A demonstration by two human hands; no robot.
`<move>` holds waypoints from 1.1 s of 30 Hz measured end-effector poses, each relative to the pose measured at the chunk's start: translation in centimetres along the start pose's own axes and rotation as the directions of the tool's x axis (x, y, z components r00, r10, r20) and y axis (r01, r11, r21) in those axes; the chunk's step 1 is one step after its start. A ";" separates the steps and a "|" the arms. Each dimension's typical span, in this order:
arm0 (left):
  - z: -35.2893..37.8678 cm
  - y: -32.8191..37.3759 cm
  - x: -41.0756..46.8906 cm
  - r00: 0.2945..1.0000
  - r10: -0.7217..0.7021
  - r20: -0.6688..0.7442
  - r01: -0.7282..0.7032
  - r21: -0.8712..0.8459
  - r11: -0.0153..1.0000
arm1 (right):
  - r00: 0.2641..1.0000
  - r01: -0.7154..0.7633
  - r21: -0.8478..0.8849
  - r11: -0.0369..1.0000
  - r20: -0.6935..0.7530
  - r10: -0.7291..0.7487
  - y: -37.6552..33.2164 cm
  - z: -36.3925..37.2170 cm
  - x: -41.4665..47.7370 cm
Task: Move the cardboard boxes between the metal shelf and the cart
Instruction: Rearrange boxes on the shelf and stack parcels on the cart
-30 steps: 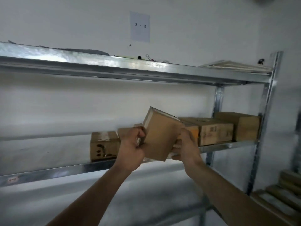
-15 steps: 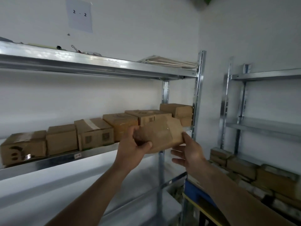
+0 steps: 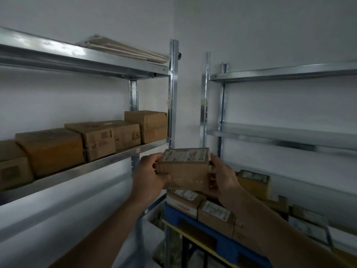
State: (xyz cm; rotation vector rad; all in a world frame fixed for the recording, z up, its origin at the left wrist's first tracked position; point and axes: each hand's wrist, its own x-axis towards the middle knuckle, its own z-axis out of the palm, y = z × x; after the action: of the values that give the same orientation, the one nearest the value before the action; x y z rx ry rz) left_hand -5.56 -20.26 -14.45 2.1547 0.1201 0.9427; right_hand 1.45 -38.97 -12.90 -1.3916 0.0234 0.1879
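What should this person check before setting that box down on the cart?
1. Grip: left hand and right hand hold the box at opposite ends: ok.
2. Box roughly level, label side up: ok.
3. Box clear of the shelf: ok.
4. Free spot on the cart among the stacked boxes: cannot tell, since the held box and arms hide part of it.
5. Stacked boxes steady enough to take another: cannot tell.
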 end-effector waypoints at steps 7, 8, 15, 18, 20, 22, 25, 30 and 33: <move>9.5 -1.6 5.3 0.976 0.117 0.185 -0.092 -0.140 0.986 | 0.987 0.028 -0.035 0.999 -0.158 -0.034 -0.2 -4.6 5.9; 10.7 -1.9 6.2 0.965 0.127 0.231 -0.090 -0.164 0.982 | 0.981 0.043 -0.036 0.998 -0.190 -0.049 -0.2 -5.1 6.8; 19.3 -2.2 9.9 0.819 0.216 0.532 -0.043 -0.319 0.947 | 0.917 0.077 -0.046 0.996 -0.388 -0.089 -0.2 -9.7 11.3; 22.8 -2.0 10.7 0.783 0.269 0.561 -0.089 -0.326 0.941 | 0.882 0.061 -0.070 0.996 -0.464 -0.087 0.3 -12.1 12.7; 24.9 -1.6 11.1 0.768 0.299 0.567 -0.124 -0.326 0.937 | 0.858 0.051 -0.101 0.994 -0.506 -0.095 0.4 -13.8 13.6; 26.9 -0.7 11.4 0.753 0.322 0.574 -0.148 -0.329 0.933 | 0.841 0.053 -0.130 0.990 -0.529 -0.114 0.3 -15.6 14.4; 30.3 0.6 11.9 0.725 0.358 0.588 -0.196 -0.323 0.926 | 0.817 0.058 -0.182 0.982 -0.556 -0.151 -0.1 -18.7 15.5; 36.5 3.5 12.3 0.675 0.399 0.621 -0.241 -0.326 0.914 | 0.796 0.078 -0.244 0.967 -0.569 -0.207 -0.5 -24.4 18.1; 40.6 5.2 12.7 0.659 0.415 0.628 -0.294 -0.294 0.910 | 0.797 0.065 -0.305 0.950 -0.557 -0.234 -0.3 -28.0 20.5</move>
State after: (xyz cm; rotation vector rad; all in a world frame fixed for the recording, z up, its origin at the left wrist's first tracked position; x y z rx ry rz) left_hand 29.37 -44.21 -21.03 2.2605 -0.7539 0.2741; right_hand 24.31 -64.02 -20.32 -1.6752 0.4181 -0.4020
